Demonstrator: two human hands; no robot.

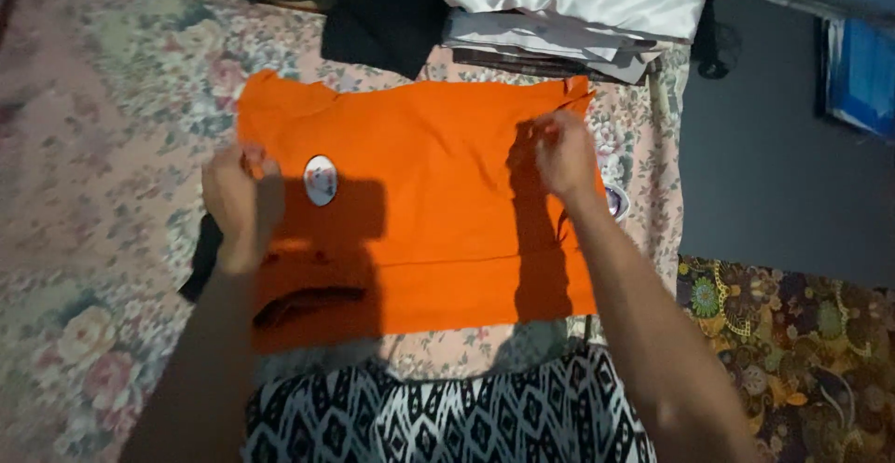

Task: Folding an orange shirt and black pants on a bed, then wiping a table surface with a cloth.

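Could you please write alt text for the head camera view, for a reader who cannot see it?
An orange garment lies flat on a floral bedspread, with the left hand at its left edge and the right hand pinching its right edge. Folded clothes are stacked beyond it.

Home bedroom, floral bedspread (112,99), stack of folded clothes (559,25), patterned floor mat (802,332)

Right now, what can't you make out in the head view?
- Orange shirt: left edge hidden behind the left hand and its shadow.
- Right hand: grip on the cloth unclear, fingertips curled under.
- Folded pile: cut off by the top edge.
- Oval badge: print too small.
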